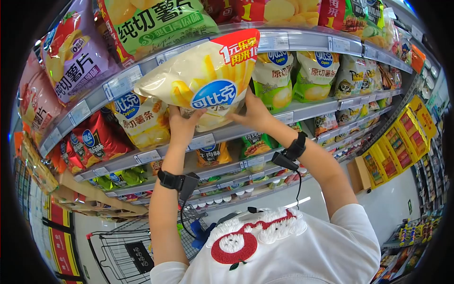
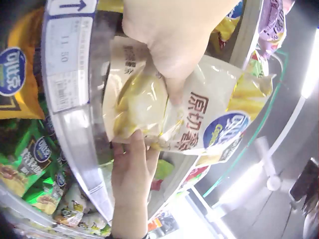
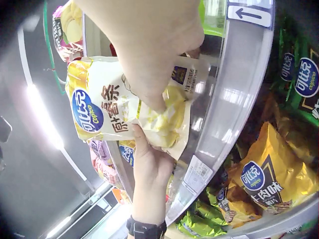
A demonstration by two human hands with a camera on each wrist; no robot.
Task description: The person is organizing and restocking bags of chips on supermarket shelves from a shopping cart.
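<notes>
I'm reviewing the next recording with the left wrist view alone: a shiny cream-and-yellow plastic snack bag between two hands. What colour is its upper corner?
Observer: In the head view, the shiny cream-and-yellow plastic snack bag has a bright red corner with white characters.
Reviewer: Is there a cart about?
Observer: Yes, a dark wire shopping cart with a black panel, at the head view's lower left.
Reviewer: And the person's clothing?
Observer: A white short-sleeved shirt with a raised red-and-white design on the front.

Cream bag reads "可比克 copico"; shelf label reads "11.50".
</notes>
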